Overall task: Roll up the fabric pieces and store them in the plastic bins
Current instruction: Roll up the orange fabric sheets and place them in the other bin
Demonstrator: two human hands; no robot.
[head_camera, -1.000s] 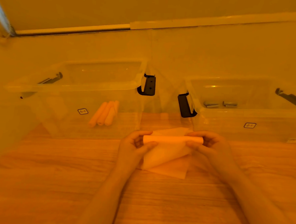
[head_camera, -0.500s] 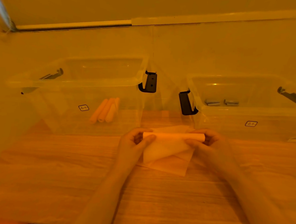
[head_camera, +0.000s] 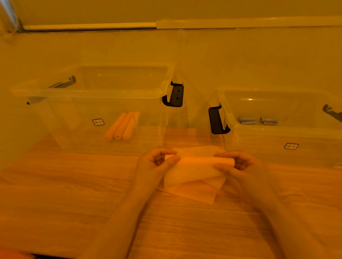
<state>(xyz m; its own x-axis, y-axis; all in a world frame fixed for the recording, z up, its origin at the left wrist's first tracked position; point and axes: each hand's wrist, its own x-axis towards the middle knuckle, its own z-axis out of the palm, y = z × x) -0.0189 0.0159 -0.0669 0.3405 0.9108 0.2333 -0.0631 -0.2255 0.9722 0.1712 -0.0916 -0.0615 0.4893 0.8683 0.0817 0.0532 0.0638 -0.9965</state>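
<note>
Orange fabric (head_camera: pixel 191 170), partly rolled, is held above the table (head_camera: pixel 61 202) between two clear bins. Left hand (head_camera: pixel 156 162) pinches the roll's left end; right hand (head_camera: pixel 242 165) pinches its right end. Left bin (head_camera: pixel 88 96) holds three orange rolls (head_camera: pixel 122 126); right bin (head_camera: pixel 285 136) holds apparently two grey rolls (head_camera: pixel 256 120).

Two bins (head_camera: pixel 88 96) (head_camera: pixel 285 136) stand side by side behind the fabric (head_camera: pixel 193 180) on the table (head_camera: pixel 61 202).
</note>
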